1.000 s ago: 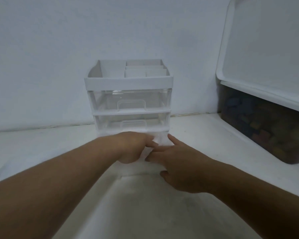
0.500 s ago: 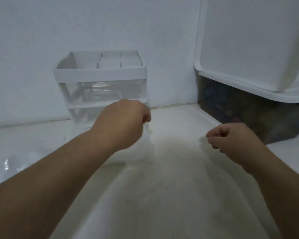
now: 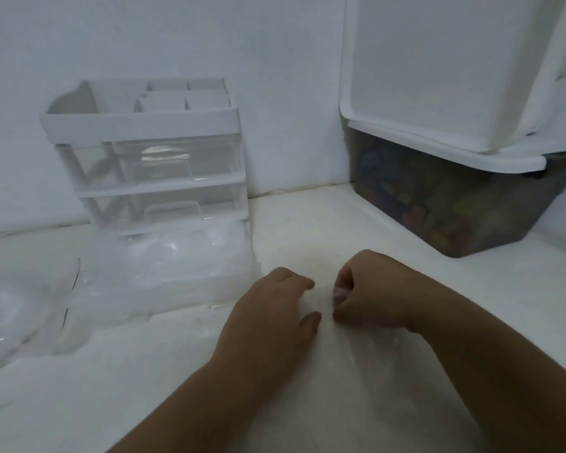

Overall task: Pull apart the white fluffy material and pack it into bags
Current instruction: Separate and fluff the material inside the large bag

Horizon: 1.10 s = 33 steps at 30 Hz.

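We see the fluff pile [image 3: 183, 256] at 10 o'clock, our L hand [image 3: 272, 315] nearer: half-curled, grip unclear. R hand [image 3: 373, 295] pinches clear film [image 3: 339, 295], prob. a bag.

The person's left hand [image 3: 275, 308] and right hand [image 3: 373, 299] are bare, as are both wrists. The left forearm [image 3: 193, 403] and right forearm [image 3: 471, 354] are uncovered along all of their visible length, down to the edge of the view. The fingers [image 3: 307, 323] are blurred at the tips, so nails and finer marks cannot be told.
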Tool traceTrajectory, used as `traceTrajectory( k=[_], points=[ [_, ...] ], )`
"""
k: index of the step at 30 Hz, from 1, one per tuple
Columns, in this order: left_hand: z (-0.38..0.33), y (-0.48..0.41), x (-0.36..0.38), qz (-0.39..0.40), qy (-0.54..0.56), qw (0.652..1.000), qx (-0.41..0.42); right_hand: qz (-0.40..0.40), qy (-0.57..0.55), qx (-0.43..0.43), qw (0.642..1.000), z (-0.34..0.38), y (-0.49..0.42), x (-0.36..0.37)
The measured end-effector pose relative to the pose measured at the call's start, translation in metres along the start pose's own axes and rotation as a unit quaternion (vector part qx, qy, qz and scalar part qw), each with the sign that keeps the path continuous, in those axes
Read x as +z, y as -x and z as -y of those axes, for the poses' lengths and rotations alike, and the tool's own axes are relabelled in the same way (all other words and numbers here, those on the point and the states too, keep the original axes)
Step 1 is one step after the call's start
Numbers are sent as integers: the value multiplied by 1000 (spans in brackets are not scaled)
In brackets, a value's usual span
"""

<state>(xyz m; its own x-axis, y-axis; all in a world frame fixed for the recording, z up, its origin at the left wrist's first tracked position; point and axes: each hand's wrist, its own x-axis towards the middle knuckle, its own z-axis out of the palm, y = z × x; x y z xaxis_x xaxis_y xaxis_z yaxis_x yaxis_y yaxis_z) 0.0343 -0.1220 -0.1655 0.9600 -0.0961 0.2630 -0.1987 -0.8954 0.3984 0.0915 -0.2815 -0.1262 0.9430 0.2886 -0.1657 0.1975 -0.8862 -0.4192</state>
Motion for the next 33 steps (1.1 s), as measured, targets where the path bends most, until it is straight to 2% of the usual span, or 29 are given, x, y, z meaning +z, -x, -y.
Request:
traceTrajectory(
  k=[3,5,8,10,12,13,17,19,24,27,29,32,33],
  points=[
    [4,2,-7,-36,100,993,-58,-17,-68,-34,997,-5,2,-8],
    [2,3,-9,-20,123,989,-75,-23,-132,-78,988,-6,6,-16],
    [-3,4,-15,8,165,981,-97,16,-253,-153,955,-3,12,-22],
    [-3,2,-18,-12,262,959,-106,5,-277,-171,946,-4,12,-23],
    [-1,0,-23,-32,350,929,-116,-27,-301,-165,939,-5,11,-24],
    [1,-1,-25,-37,355,927,-117,-47,-336,-153,928,-6,10,-24],
    [6,-1,-28,-15,370,919,-139,-118,-507,-91,849,-14,6,-30],
    [7,0,-28,9,389,909,-149,-127,-540,-78,829,-16,4,-31],
    [1,1,-30,-9,424,896,-131,-92,-512,-98,848,-10,6,-26],
    [1,-1,-31,-37,433,893,-121,-84,-514,-115,846,-6,7,-22],
    [1,-2,-32,-60,447,884,-121,-77,-518,-93,847,-6,4,-22],
    [0,-3,-33,-83,486,861,-126,3,-476,-29,879,-7,5,-23],
    [-1,-3,-34,-89,493,856,-126,34,-455,-33,889,-6,6,-22]
  ],
)
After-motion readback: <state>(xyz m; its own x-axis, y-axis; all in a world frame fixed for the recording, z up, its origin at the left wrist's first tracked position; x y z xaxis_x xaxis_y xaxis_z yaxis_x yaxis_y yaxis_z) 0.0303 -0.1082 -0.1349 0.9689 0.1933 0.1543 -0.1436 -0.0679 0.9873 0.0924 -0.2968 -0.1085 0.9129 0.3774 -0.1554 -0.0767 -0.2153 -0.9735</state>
